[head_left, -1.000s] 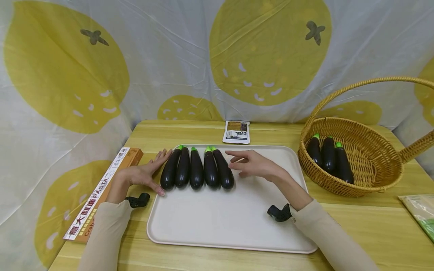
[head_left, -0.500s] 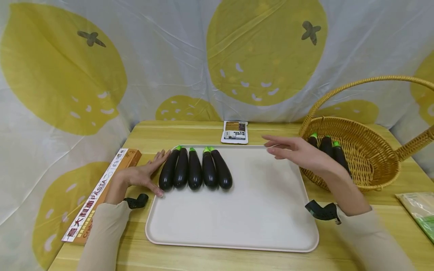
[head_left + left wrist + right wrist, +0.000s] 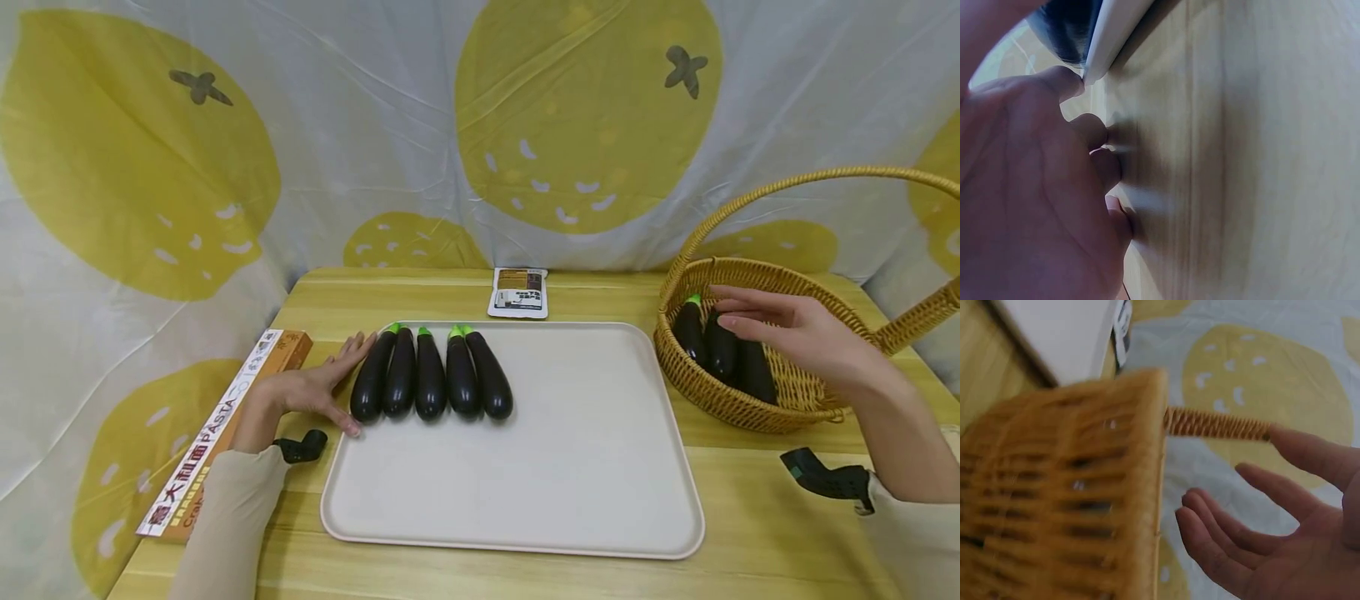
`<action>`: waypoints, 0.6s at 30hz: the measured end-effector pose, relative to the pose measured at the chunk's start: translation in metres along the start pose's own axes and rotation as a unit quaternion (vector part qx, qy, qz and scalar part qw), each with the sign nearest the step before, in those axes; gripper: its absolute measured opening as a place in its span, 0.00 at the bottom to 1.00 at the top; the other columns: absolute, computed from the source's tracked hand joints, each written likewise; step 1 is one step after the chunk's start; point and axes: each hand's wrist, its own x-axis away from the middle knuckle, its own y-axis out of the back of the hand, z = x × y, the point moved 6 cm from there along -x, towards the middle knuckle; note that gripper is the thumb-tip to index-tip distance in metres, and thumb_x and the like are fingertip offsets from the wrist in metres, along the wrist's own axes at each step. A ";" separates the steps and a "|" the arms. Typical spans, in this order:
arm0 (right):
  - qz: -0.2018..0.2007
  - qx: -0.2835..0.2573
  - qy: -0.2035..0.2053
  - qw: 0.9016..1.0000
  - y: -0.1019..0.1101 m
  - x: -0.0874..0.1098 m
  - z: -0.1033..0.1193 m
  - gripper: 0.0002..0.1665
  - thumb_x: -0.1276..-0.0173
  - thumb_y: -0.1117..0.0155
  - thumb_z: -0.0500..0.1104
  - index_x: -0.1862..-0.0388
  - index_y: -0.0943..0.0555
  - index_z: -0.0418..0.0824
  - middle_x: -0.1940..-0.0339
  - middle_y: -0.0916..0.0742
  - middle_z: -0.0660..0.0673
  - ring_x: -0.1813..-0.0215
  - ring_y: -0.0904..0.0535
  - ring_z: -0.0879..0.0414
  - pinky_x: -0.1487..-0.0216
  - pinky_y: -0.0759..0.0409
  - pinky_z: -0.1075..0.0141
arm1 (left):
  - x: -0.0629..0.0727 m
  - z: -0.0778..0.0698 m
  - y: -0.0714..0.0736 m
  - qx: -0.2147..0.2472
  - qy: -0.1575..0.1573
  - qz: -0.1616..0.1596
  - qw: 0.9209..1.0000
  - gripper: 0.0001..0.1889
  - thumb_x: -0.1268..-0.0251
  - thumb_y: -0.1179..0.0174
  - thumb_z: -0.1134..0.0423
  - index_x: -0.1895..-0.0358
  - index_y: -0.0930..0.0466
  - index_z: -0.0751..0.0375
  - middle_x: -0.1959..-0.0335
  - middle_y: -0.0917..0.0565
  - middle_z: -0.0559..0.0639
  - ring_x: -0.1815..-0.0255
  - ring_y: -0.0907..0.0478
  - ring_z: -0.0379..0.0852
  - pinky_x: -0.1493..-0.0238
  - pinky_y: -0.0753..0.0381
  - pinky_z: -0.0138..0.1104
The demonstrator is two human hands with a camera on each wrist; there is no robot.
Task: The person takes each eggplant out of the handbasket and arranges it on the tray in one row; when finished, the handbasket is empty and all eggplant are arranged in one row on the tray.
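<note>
Several dark eggplants (image 3: 431, 379) with green stems lie side by side on the left part of a white tray (image 3: 585, 467). My left hand (image 3: 311, 392) rests at the tray's left edge with fingers spread, beside the outermost eggplant; in the left wrist view the fingers (image 3: 1063, 81) are at the tray's rim. Over the wicker basket (image 3: 757, 417) at the right hovers my right hand (image 3: 817, 333), fingers extended and holding nothing. Below and left of it, three eggplants (image 3: 722, 350) lie in the basket, one partly hidden by the hand. The right wrist view shows the basket's wall (image 3: 1072, 487) beside the loosely bent fingers.
The basket's tall arched handle (image 3: 825, 173) rises near the right hand. A pasta box (image 3: 225, 433) lies left of the tray, under the left forearm. A small packet (image 3: 519, 293) lies behind the tray. A lemon-print cloth (image 3: 390, 125) hangs at the back.
My right hand has moved right, from beside the row of eggplants on the tray to above the basket. The left hand has stayed at the tray's left edge.
</note>
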 end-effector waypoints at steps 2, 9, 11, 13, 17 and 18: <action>-0.003 0.002 -0.018 1.000 0.004 0.001 -0.012 0.38 0.19 0.45 0.58 0.16 0.40 0.51 0.34 0.20 0.65 0.37 0.24 0.74 0.41 0.24 0.74 | 0.000 0.000 0.000 0.000 0.000 -0.001 1.000 0.78 0.56 0.15 0.57 0.15 0.76 0.54 0.18 0.85 0.65 0.19 0.90 0.70 0.29 0.77 0.77; 0.017 0.007 -0.071 0.997 0.009 0.003 -0.047 0.48 0.17 0.49 0.58 0.13 0.60 0.42 0.25 0.35 0.17 0.27 0.40 0.19 0.35 0.38 0.24 | 0.001 0.002 0.000 0.003 0.000 -0.002 1.000 0.78 0.56 0.15 0.57 0.15 0.76 0.53 0.18 0.84 0.64 0.19 0.90 0.69 0.29 0.76 0.77; 0.022 0.016 -0.074 0.997 0.009 0.002 -0.054 0.49 0.17 0.48 0.58 0.14 0.60 0.40 0.26 0.35 0.15 0.28 0.38 0.17 0.37 0.35 0.24 | 0.001 0.002 0.000 0.003 0.000 -0.002 1.000 0.78 0.56 0.15 0.57 0.15 0.76 0.53 0.18 0.84 0.64 0.19 0.90 0.69 0.29 0.76 0.77; 0.031 0.026 -0.073 0.997 0.008 0.001 -0.059 0.49 0.17 0.47 0.57 0.14 0.59 0.38 0.27 0.34 0.15 0.30 0.34 0.18 0.40 0.31 0.27 | 0.001 0.002 0.000 0.003 0.000 -0.003 1.000 0.78 0.57 0.15 0.57 0.15 0.76 0.53 0.18 0.84 0.64 0.19 0.89 0.69 0.29 0.76 0.78; 0.049 0.030 -0.065 0.996 0.006 -0.001 -0.068 0.47 0.17 0.45 0.51 0.15 0.57 0.33 0.29 0.31 0.14 0.40 0.18 0.29 0.44 0.17 0.46 | 0.000 0.002 0.000 0.004 -0.002 -0.002 1.000 0.78 0.57 0.15 0.57 0.15 0.76 0.53 0.18 0.84 0.64 0.19 0.89 0.69 0.29 0.76 0.78; 0.055 0.029 -0.066 0.996 0.005 -0.001 -0.069 0.47 0.17 0.44 0.50 0.16 0.57 0.32 0.29 0.31 0.14 0.43 0.14 0.37 0.46 0.15 0.50 | 0.000 0.002 0.000 0.005 -0.002 -0.001 1.000 0.78 0.57 0.15 0.57 0.15 0.76 0.52 0.18 0.84 0.64 0.19 0.90 0.69 0.29 0.76 0.78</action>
